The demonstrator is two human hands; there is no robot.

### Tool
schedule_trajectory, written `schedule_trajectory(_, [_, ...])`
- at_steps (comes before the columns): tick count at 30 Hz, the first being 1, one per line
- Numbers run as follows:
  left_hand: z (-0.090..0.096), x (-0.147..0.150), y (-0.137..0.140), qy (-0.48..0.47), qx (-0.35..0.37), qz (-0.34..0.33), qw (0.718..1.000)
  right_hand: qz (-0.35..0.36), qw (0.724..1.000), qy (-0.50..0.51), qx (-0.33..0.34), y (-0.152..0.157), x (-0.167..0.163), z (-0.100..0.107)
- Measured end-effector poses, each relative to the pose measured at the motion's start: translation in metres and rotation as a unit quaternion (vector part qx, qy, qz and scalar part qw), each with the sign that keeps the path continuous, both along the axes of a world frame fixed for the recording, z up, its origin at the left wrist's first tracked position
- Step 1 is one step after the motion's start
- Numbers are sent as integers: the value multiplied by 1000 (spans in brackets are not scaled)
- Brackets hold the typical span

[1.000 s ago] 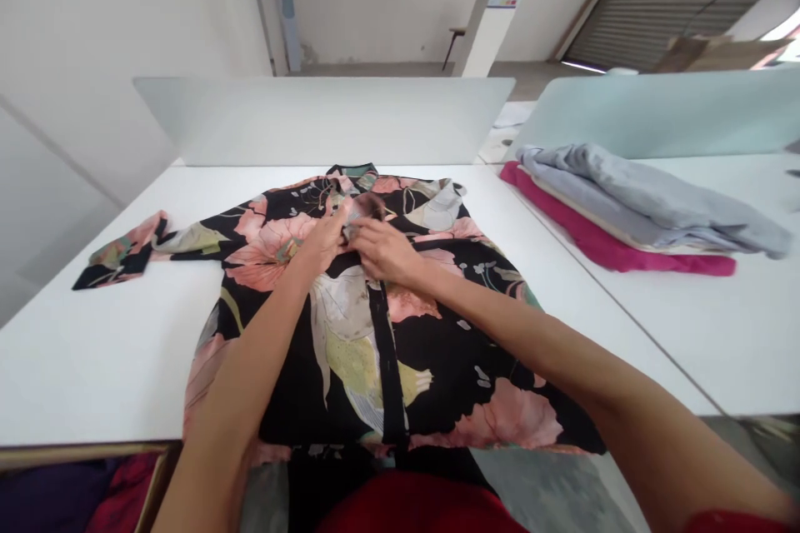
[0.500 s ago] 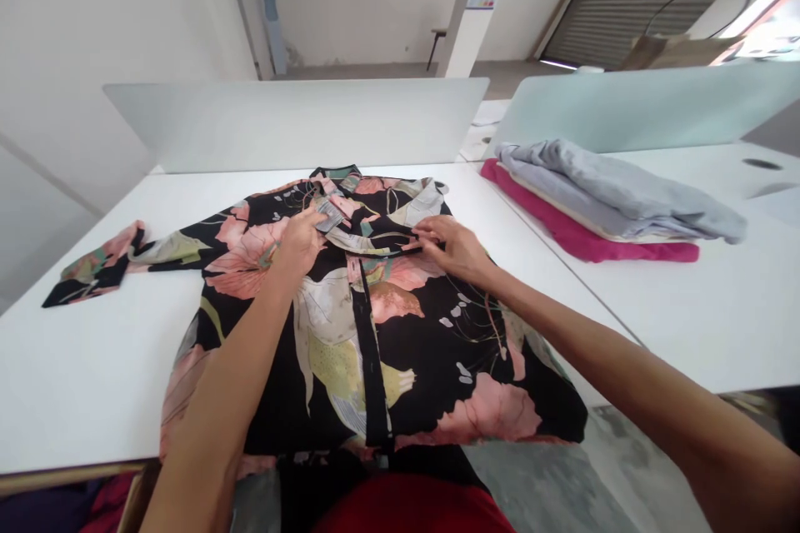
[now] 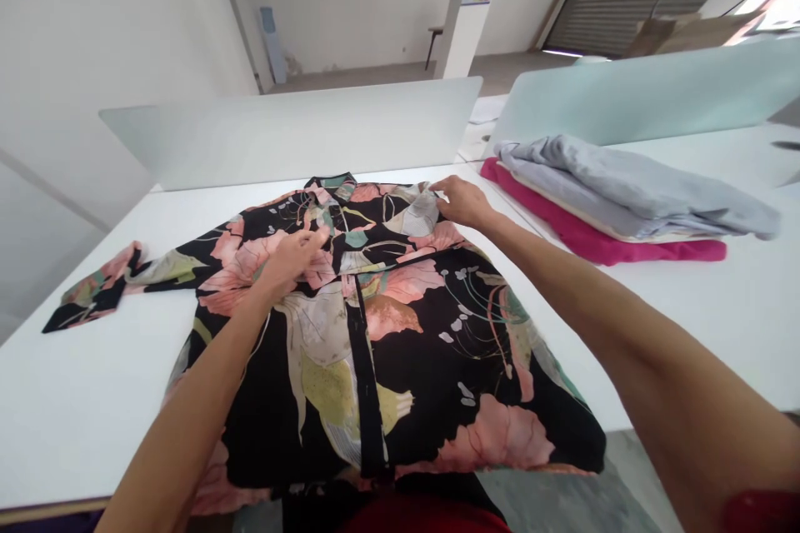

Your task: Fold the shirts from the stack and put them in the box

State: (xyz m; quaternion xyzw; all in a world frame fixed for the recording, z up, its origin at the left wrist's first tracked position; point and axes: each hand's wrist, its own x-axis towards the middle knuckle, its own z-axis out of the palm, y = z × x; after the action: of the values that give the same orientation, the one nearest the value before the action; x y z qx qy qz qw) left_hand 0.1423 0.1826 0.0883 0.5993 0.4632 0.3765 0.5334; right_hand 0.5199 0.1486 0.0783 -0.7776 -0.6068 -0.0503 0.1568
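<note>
A black floral shirt (image 3: 431, 350) lies front up on the white table, its collar (image 3: 331, 181) at the far side and its hem at the near edge. One sleeve stretches out to the left, with its cuff end (image 3: 93, 287) bent. The other sleeve (image 3: 368, 246) is folded across the chest. My left hand (image 3: 293, 258) rests on the end of that folded sleeve, fingers stretched out flat. At the right shoulder fold, my right hand (image 3: 461, 201) pinches the shirt fabric between thumb and fingers.
Folded clothes, grey (image 3: 625, 183) over magenta (image 3: 581, 241), are stacked on the table at right. Low frosted partitions (image 3: 300, 133) run along the table's back edge. A water dispenser (image 3: 272, 42) stands by the far wall.
My right hand has moved from the sleeve at the chest up and right to the shoulder. My left hand has loosened its grip, and the sleeve now lies flatter across the chest.
</note>
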Motion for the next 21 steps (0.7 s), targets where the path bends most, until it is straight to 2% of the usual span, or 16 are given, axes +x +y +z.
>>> schedule_trajectory(2, [1,5,-3,137,76,-11,988,31,999,-26,-4,13,1,-3])
schedule_trajectory(3, [1,6,-4,228,123,-16,966,43,998,-38,-5,19,1,-5])
schedule_trajectory(5, [2,8,-7,389,208,-28,897,54,997,-57,-9,30,4,-10])
schedule_trajectory(8, [0,10,-14,510,279,-41,813,63,995,-77,-17,41,11,-21])
schedule_trajectory(10, [-2,10,-16,542,308,-42,781,67,994,-85,-21,47,17,-27])
schedule_trajectory(12, [-5,8,-13,544,310,-41,779,65,994,-85,-21,51,23,-32])
schedule_trajectory(17, [-5,-2,10,473,245,-21,846,59,995,-83,-15,55,28,-34])
schedule_trajectory(21, [-2,-11,25,405,203,-2,891,68,992,-98,-37,55,27,-31])
